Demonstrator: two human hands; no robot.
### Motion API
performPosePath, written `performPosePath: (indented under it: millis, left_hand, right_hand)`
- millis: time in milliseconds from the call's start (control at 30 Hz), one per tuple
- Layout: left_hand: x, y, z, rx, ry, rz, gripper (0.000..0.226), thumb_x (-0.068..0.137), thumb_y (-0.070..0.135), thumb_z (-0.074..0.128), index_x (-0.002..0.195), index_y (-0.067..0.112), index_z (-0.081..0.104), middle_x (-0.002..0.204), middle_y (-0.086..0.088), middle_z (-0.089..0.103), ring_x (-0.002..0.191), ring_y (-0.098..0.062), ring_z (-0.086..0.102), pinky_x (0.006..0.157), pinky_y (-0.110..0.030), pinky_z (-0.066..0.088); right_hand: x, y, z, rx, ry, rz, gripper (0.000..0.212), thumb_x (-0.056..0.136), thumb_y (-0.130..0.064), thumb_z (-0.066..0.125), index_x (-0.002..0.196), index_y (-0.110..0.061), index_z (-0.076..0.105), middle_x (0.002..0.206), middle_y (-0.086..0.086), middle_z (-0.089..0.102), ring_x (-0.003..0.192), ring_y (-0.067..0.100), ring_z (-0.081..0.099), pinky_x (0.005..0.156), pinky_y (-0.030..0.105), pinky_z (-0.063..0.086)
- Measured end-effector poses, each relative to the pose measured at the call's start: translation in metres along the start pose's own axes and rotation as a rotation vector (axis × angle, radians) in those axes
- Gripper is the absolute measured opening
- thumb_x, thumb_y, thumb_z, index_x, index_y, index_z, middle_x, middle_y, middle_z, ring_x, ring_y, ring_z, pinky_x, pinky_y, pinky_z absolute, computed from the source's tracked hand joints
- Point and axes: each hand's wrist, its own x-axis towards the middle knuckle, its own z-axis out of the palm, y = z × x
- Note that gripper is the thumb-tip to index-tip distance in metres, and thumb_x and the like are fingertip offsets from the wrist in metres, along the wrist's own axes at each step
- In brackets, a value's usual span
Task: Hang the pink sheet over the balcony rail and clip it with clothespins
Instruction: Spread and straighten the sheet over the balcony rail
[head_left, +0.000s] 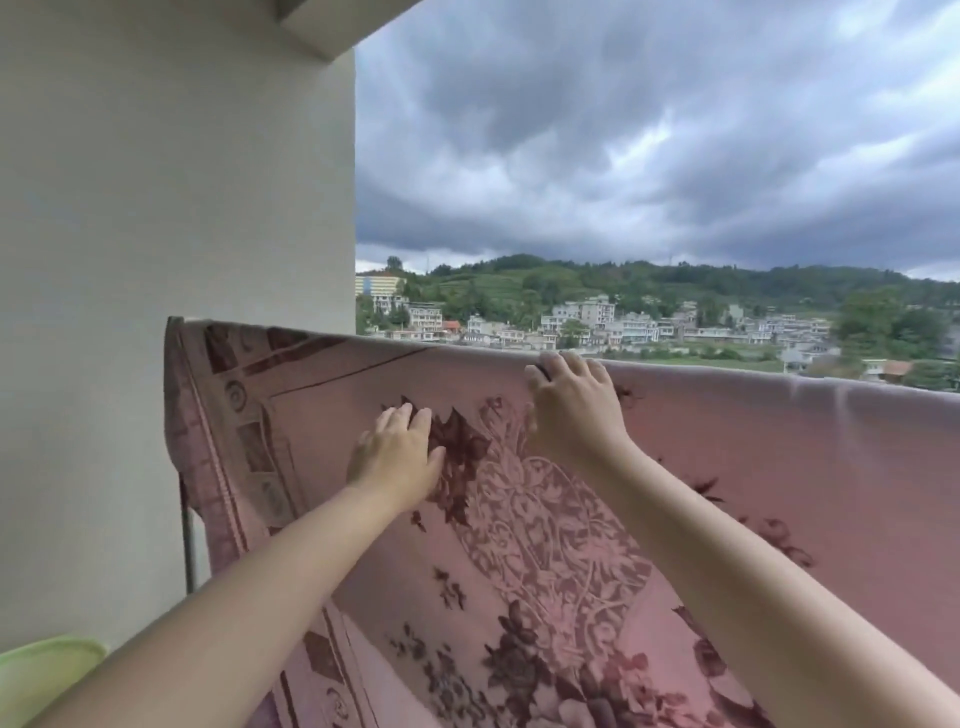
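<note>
While the pink sheet (675, 467) already drapes the rail, left grip (397, 457) presses flat; right grip (574, 405) curls over its top fold, hold unclear; no clothespins on yet.

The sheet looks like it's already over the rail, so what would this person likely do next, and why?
Probably fetch a clothespin and clip the top edge. The pink sheet already hangs over the rail, the left hand lies flat on its face and the right hand rests at the top fold. No clothespin shows on it anywhere in view, and dark clouds suggest wind.
</note>
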Motion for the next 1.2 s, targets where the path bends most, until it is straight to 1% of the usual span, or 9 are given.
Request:
performPosePath:
  millis: [133, 233, 400, 533, 700, 833, 900, 1067, 1200]
  left_hand:
    - [0.082, -0.088, 0.014, 0.036, 0.027, -0.039, 0.050, 0.093, 0.034, 0.038, 0.137, 0.012, 0.027, 0.147, -0.010, 0.031, 0.136, -0.026, 0.027, 0.107, -0.040, 0.030]
    - [0.124, -0.160, 0.036, 0.012, 0.022, -0.057, 0.049, 0.093, 0.033, 0.040, 0.135, 0.011, 0.031, 0.143, -0.010, 0.036, 0.131, -0.027, 0.033, 0.106, -0.039, 0.032]
    - [0.194, -0.304, 0.072, -0.054, 0.026, -0.134, 0.046, 0.092, 0.031, 0.042, 0.131, 0.007, 0.035, 0.137, -0.014, 0.042, 0.127, -0.031, 0.036, 0.103, -0.041, 0.037]
    - [0.271, -0.408, 0.087, -0.061, 0.106, -0.068, 0.050, 0.093, 0.029, 0.041, 0.138, 0.011, 0.028, 0.143, -0.011, 0.036, 0.131, -0.029, 0.032, 0.106, -0.041, 0.034]
    - [0.371, -0.510, 0.097, -0.044, 0.205, 0.085, 0.052, 0.093, 0.030, 0.042, 0.140, 0.013, 0.027, 0.147, -0.007, 0.033, 0.135, -0.025, 0.029, 0.110, -0.039, 0.032]
    - [0.418, -0.578, 0.112, -0.170, 0.319, 0.293, 0.044, 0.082, 0.012, 0.061, 0.124, 0.004, 0.052, 0.123, -0.013, 0.059, 0.114, -0.033, 0.053, 0.095, -0.045, 0.047]
    - [0.438, -0.612, 0.123, -0.143, 0.367, 0.359, 0.039, 0.076, 0.006, 0.066, 0.114, -0.001, 0.059, 0.110, -0.017, 0.065, 0.104, -0.036, 0.059, 0.089, -0.049, 0.051]
    - [0.480, -0.695, 0.141, -0.035, 0.363, 0.291, 0.047, 0.072, 0.021, 0.072, 0.113, 0.001, 0.060, 0.110, -0.019, 0.064, 0.102, -0.039, 0.059, 0.080, -0.051, 0.053]
    - [0.512, -0.750, 0.146, -0.033, 0.381, 0.261, 0.049, 0.066, 0.019, 0.079, 0.108, 0.002, 0.062, 0.102, -0.018, 0.067, 0.092, -0.038, 0.063, 0.068, -0.047, 0.054]
  right_hand:
    - [0.098, -0.064, 0.057, -0.008, -0.028, -0.008, 0.038, 0.086, -0.018, 0.040, 0.123, -0.008, 0.045, 0.131, 0.012, 0.045, 0.125, 0.029, 0.037, 0.110, 0.050, 0.019]
    - [0.159, -0.115, 0.092, -0.014, -0.027, -0.024, 0.034, 0.087, -0.015, 0.038, 0.118, -0.007, 0.048, 0.124, 0.012, 0.050, 0.118, 0.030, 0.042, 0.107, 0.047, 0.025]
    - [0.252, -0.219, 0.157, -0.044, 0.006, -0.049, 0.040, 0.086, -0.012, 0.038, 0.125, -0.006, 0.041, 0.124, 0.015, 0.046, 0.115, 0.034, 0.041, 0.102, 0.046, 0.028]
    - [0.328, -0.295, 0.205, -0.057, 0.022, -0.011, 0.039, 0.087, -0.010, 0.038, 0.125, -0.006, 0.040, 0.127, 0.014, 0.044, 0.118, 0.034, 0.039, 0.102, 0.045, 0.029]
    - [0.415, -0.370, 0.245, -0.027, 0.037, 0.006, 0.027, 0.090, -0.009, 0.036, 0.113, -0.006, 0.049, 0.115, 0.010, 0.054, 0.106, 0.028, 0.048, 0.095, 0.039, 0.038]
    - [0.464, -0.419, 0.275, -0.039, 0.033, -0.102, 0.027, 0.090, -0.014, 0.042, 0.114, -0.008, 0.051, 0.114, 0.007, 0.054, 0.107, 0.027, 0.047, 0.091, 0.037, 0.039]
    - [0.489, -0.440, 0.288, -0.049, 0.042, -0.118, 0.026, 0.089, -0.014, 0.046, 0.113, -0.008, 0.051, 0.113, 0.006, 0.054, 0.106, 0.025, 0.047, 0.090, 0.036, 0.041]
    - [0.548, -0.486, 0.321, -0.035, 0.052, -0.111, 0.022, 0.087, -0.007, 0.044, 0.105, -0.005, 0.056, 0.114, 0.009, 0.050, 0.108, 0.027, 0.045, 0.091, 0.037, 0.039]
    - [0.584, -0.524, 0.338, -0.029, 0.062, -0.122, 0.021, 0.084, 0.000, 0.040, 0.094, -0.003, 0.058, 0.109, 0.009, 0.051, 0.104, 0.027, 0.044, 0.089, 0.036, 0.036]
